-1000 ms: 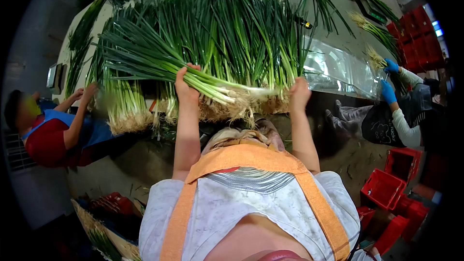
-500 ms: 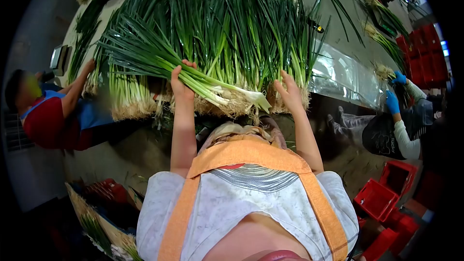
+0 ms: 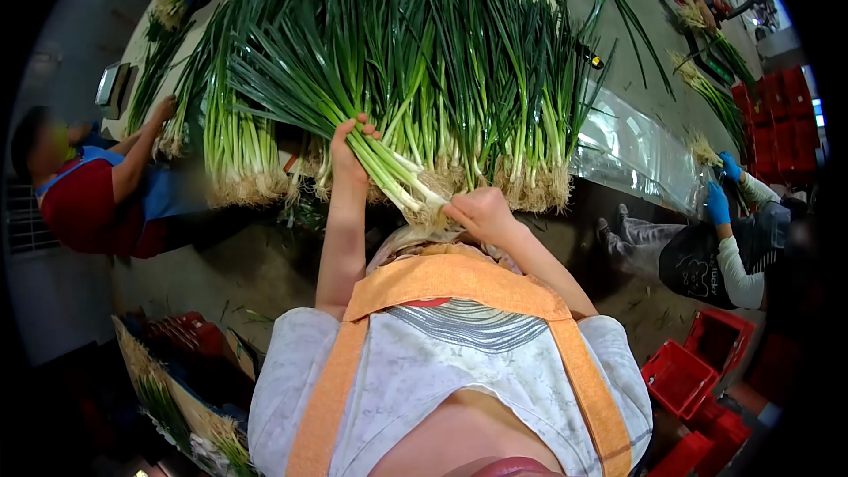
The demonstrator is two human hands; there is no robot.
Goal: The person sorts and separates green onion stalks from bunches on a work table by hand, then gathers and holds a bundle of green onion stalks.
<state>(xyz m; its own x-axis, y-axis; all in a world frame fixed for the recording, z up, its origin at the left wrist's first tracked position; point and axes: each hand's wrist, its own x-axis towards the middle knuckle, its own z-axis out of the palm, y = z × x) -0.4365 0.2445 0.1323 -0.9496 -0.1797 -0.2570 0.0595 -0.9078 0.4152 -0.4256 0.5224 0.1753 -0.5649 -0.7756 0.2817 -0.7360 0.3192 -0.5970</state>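
Note:
My left hand (image 3: 352, 146) is wrapped around a bunch of green onions (image 3: 375, 152), holding it slanted with the dark leaves to the upper left and the pale root ends toward me. At those root ends, my right hand (image 3: 482, 214) is closed, its fingertips pinching a white stalk end; the exact piece is partly hidden by the fingers. Behind both hands, a thick row of green onions (image 3: 517, 97) lies on the table, leaves pointing away and stringy roots (image 3: 534, 193) along the near edge.
At left, a person in a red top (image 3: 88, 199) reaches to the onions. On the right, another person wears blue gloves (image 3: 717, 203) near more onions. Clear plastic sheeting (image 3: 632, 146) covers the table's right part. Red crates (image 3: 678, 380) stand on the floor at lower right.
The bunch has tipped more upright, its roots coming nearer to me. My right hand, open and apart before, has moved left and down and closed at the root ends.

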